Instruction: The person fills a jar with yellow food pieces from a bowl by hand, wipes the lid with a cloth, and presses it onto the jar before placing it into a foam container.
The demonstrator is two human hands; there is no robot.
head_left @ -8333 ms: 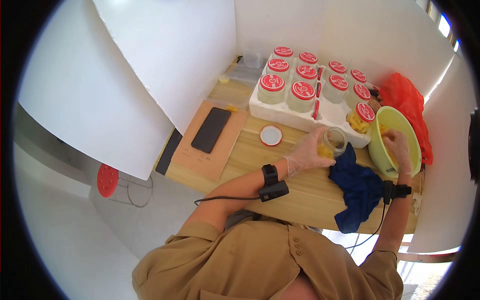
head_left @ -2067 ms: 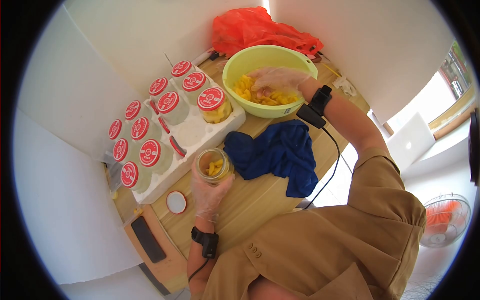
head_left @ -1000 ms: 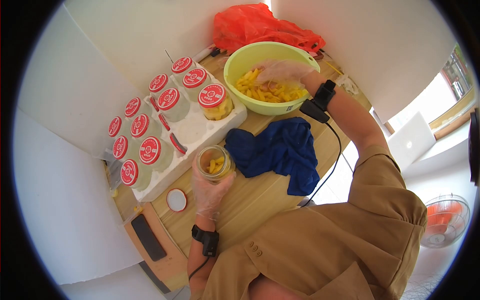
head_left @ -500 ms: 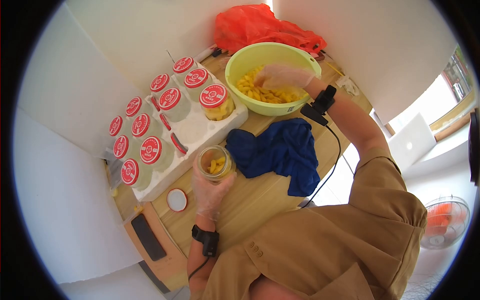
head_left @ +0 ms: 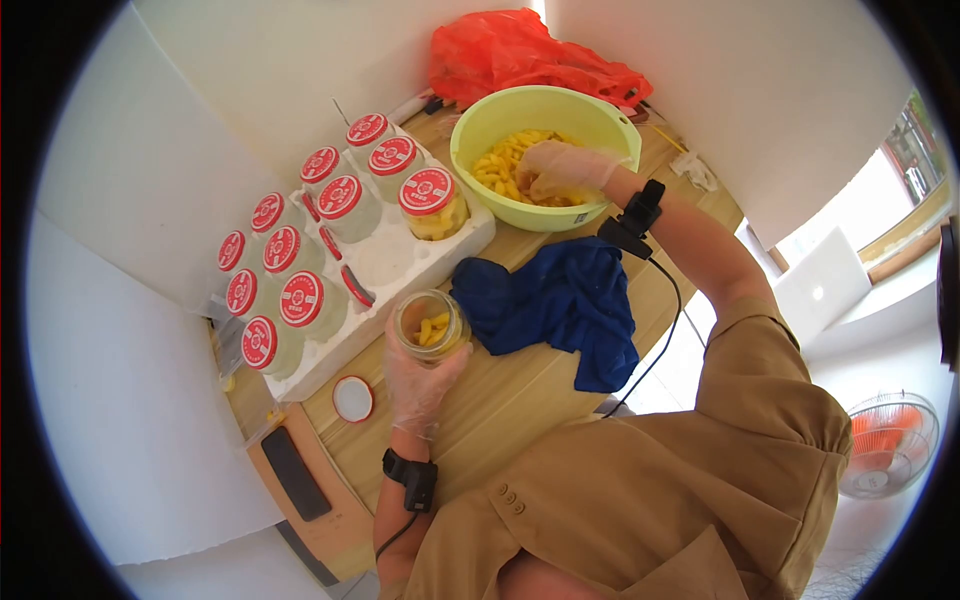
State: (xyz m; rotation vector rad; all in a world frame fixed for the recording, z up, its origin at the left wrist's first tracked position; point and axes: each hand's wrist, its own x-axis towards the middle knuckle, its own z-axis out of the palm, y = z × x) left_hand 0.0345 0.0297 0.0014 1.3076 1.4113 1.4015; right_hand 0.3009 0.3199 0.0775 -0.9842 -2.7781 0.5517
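My left hand [head_left: 420,385], in a clear plastic glove, is wrapped round an open glass jar [head_left: 432,326] with some yellow pieces at its bottom. The jar stands upright near the white foam tray. My right hand [head_left: 563,170], also gloved, is inside the light green bowl [head_left: 480,110], on the yellow pieces [head_left: 500,162]. Its fingers are curled down and partly hidden, so what they hold cannot be made out. A lid [head_left: 353,399] lies with its white inside up, left of my left hand.
A white foam tray [head_left: 400,280] holds several red-lidded jars, one filled with yellow pieces [head_left: 434,205]. A blue cloth [head_left: 560,310] lies between jar and bowl. Behind the bowl is a red plastic bag [head_left: 520,55]. A dark phone [head_left: 295,474] lies at the lower left.
My right hand has shifted slightly to the right and down within the bowl, and its fingers are more curled. My left hand and the jar stay in place.
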